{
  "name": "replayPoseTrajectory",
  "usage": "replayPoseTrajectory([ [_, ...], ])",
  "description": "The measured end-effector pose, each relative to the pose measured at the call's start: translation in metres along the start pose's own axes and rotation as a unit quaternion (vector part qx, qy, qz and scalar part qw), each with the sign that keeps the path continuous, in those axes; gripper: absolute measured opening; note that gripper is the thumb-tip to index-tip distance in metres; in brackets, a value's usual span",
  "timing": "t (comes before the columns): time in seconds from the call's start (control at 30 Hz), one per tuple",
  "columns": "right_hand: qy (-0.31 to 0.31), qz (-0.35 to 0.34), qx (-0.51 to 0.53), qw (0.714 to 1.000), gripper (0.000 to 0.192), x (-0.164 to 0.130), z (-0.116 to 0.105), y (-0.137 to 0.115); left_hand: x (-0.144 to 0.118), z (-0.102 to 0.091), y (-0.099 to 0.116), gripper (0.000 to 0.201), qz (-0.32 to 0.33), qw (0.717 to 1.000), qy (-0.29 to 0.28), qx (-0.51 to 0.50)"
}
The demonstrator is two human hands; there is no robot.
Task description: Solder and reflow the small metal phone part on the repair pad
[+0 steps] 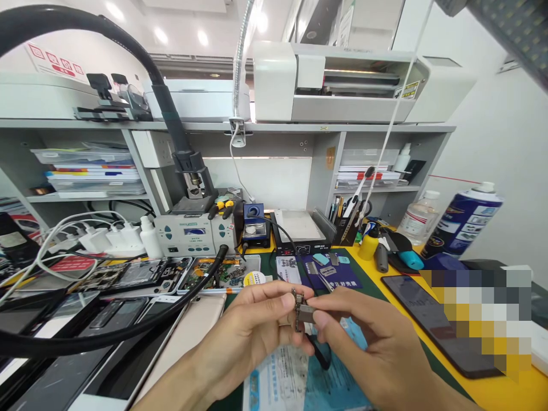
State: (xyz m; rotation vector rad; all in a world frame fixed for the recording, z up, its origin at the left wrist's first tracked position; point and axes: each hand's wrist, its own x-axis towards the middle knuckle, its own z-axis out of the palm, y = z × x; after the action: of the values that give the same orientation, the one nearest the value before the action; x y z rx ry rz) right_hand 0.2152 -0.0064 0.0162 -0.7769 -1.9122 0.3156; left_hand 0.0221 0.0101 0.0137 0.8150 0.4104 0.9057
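- Small metal part [305, 313], a silvery block with a thin dark strip attached, sits low in the centre of the frame, pinched between both hands above the bench [505, 394].
- Left hand [252, 331] is closed on the part's left edge, thumb and forefinger tips gripping it.
- Right hand [377, 342] is closed on its right side in the same way.
- Blue printed sheet [295, 377] lies under the hands.
- Dark phone [432, 319] lies face up at the lower right.
- Opened phones [141, 274] lie in a row at the centre left.
- Soldering station [192, 234] stands behind them.
- Blue spray can [464, 220] leans at the right edge.
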Motion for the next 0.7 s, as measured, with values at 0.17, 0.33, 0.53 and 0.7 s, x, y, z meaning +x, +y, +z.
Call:
replayPoseTrajectory([
  [0.17, -0.001, -0.010, -0.010, 1.000, 0.018, -0.0012, 0.0004, 0.0009, -0.0010, -0.0009, -0.0010, 0.021, 0.003, 1.000, -0.002, 0.003],
  [0.33, -0.006, -0.022, -0.027, 0.999, 0.018, -0.0016, 0.0007, 0.0016, -0.0002, -0.0005, -0.0015, 0.020, 0.002, 1.000, 0.002, 0.003],
  [0.53, 0.003, -0.043, -0.058, 0.997, 0.019, -0.0035, 0.0003, 0.0021, 0.0002, -0.0011, -0.0005, 0.021, 0.000, 1.000, -0.002, 0.011],
  [0.7, -0.006, -0.039, -0.050, 0.998, 0.017, -0.0021, -0.0003, 0.0017, -0.0005, 0.0000, 0.0009, 0.021, 0.004, 1.000, -0.003, 0.013],
])
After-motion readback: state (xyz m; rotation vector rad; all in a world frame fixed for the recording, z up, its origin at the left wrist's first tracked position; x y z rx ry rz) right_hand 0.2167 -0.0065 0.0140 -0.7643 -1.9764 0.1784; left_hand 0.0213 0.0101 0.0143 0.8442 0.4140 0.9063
